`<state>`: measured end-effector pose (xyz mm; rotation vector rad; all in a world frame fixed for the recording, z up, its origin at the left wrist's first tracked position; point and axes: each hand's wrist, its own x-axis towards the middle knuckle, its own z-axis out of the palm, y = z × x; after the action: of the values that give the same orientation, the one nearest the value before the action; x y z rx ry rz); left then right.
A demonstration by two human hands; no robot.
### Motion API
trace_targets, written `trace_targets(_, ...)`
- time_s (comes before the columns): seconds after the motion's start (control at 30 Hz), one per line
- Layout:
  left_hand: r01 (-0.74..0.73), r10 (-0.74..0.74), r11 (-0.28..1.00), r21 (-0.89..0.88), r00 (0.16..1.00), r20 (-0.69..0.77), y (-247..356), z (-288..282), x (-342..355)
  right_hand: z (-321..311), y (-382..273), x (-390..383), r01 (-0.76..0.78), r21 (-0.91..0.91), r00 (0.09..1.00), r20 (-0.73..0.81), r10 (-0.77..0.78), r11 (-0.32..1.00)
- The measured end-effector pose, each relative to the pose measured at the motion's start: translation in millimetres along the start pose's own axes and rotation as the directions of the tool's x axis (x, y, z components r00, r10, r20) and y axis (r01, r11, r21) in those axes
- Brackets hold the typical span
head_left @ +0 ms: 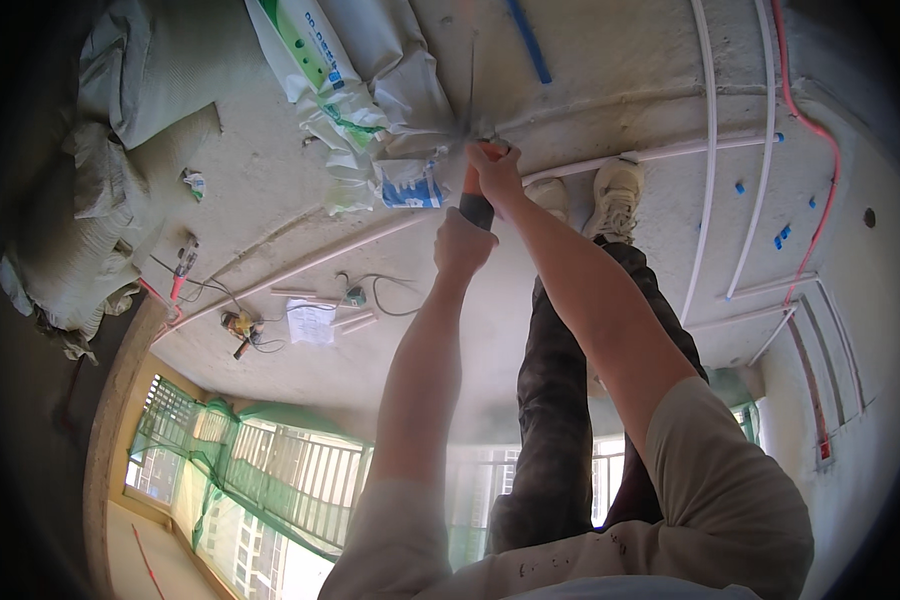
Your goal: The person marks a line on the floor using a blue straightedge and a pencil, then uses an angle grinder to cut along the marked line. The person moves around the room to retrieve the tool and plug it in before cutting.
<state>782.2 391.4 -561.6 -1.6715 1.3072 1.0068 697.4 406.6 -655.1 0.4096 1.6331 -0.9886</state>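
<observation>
Both of my hands grip an orange and dark hand tool, held out above the concrete. My left hand is wrapped round its dark lower part. My right hand is closed on the orange upper part. A thin, faint line runs from the tool toward the top edge; I cannot make out what it is. The area at the tool's far end is hazy. Just left of it lie white and green plastic sacks and a blue-and-white bag. My shoes stand close to the right, beside a pale pipe.
More pale pipes and a red conduit run at the right, near blue fittings. A blue strip lies at the top. Grey sacks, cabled tools and a paper are at the left. Green-netted railings show below.
</observation>
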Motion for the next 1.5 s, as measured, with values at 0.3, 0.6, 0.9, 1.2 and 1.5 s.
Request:
trace_targets(0.3,0.009,-0.009,0.999,-0.048,1.0,-0.003,-2,3,1,-2,-2,1,-0.014,-0.081,1.0,-0.028,0.011,0.997)
trace_targets(0.6,0.009,-0.009,1.0,-0.011,1.0,0.007,-12,11,0,-4,9,-7,-0.042,-0.053,0.999,-0.035,0.04,0.998)
trace_targets(0.9,-0.007,0.007,1.0,0.004,1.0,-0.01,-14,14,2,-8,21,2,-0.02,-0.046,0.998,0.053,0.023,0.999)
trace_targets(1.2,-0.084,0.08,0.992,-0.091,0.995,-0.051,12,-3,13,-5,-13,28,0.047,-0.123,0.998,0.041,-0.042,0.991)
trace_targets(1.5,-0.175,0.155,0.957,-0.23,0.983,-0.102,74,-29,43,1,-115,53,0.016,-0.233,1.0,0.016,-0.013,0.972)
